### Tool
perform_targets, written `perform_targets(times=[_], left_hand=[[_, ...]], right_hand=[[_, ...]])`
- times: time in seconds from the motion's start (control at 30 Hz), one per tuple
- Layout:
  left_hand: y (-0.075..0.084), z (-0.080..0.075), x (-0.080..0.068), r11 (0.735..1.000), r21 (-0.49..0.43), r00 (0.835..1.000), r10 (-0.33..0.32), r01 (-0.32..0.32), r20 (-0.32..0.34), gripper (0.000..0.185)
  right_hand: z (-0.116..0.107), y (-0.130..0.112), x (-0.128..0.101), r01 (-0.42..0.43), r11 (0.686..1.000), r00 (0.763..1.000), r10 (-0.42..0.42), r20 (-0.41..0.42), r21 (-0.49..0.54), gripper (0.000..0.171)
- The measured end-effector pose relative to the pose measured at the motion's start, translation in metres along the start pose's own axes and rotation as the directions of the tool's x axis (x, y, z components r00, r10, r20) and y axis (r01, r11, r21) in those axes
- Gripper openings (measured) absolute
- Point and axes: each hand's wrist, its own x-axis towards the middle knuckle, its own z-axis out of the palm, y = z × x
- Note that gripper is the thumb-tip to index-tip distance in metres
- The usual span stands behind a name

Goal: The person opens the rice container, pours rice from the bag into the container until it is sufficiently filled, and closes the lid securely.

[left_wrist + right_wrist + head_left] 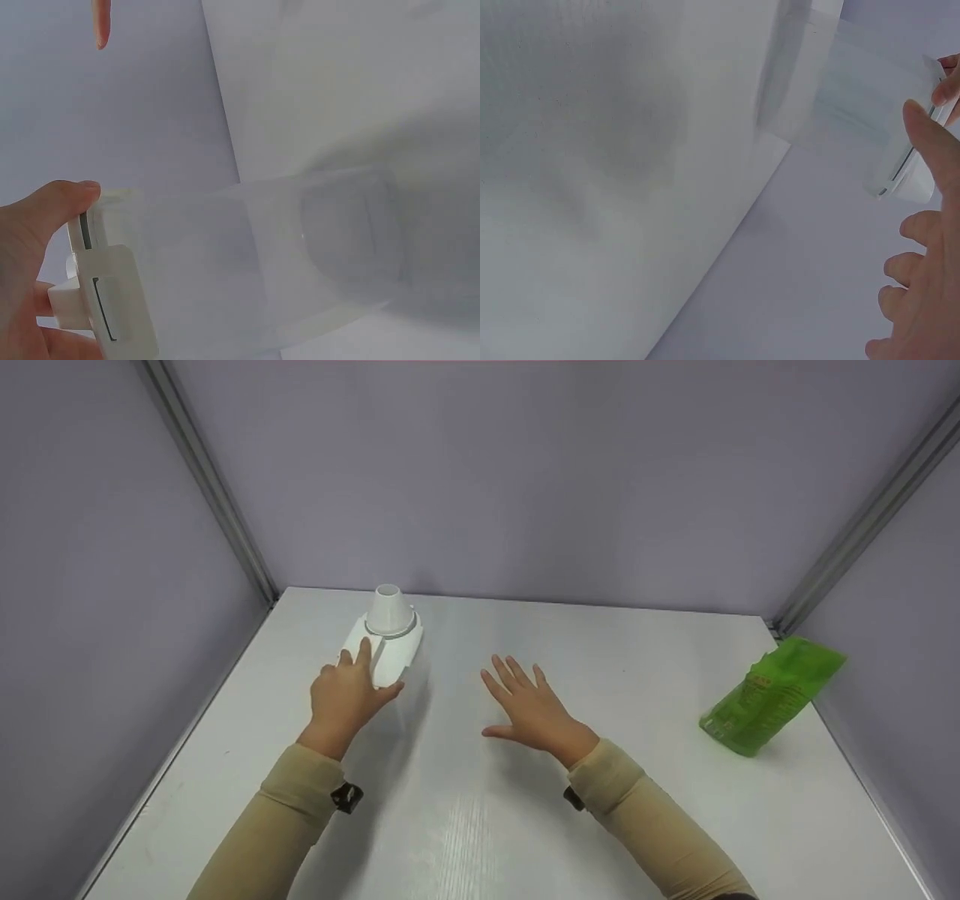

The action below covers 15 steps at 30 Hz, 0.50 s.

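Observed clear container [206,277] with fitted white lid [127,277] and tapered white cone [388,615]; appeared roughly upright toward rear left of table [645,675]; could not confirm base contact

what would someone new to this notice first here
The bright green bag jumps out first, tilted at the right of the white table. Next comes the clear container with a white lid, held by the left hand toward the left. Between them, the right hand hovers with its fingers spread.
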Motion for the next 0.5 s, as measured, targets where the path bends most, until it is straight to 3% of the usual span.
perform_targets(times=[0.5], left_hand=[[0.025,0.007,-0.001,0.998,0.006,0.996,0.058,-0.057,-0.064,0.085]], right_hand=[[-0.002,-0.003,-0.001,-0.07,0.998,0.998,0.07,-0.009,-0.008,0.089]])
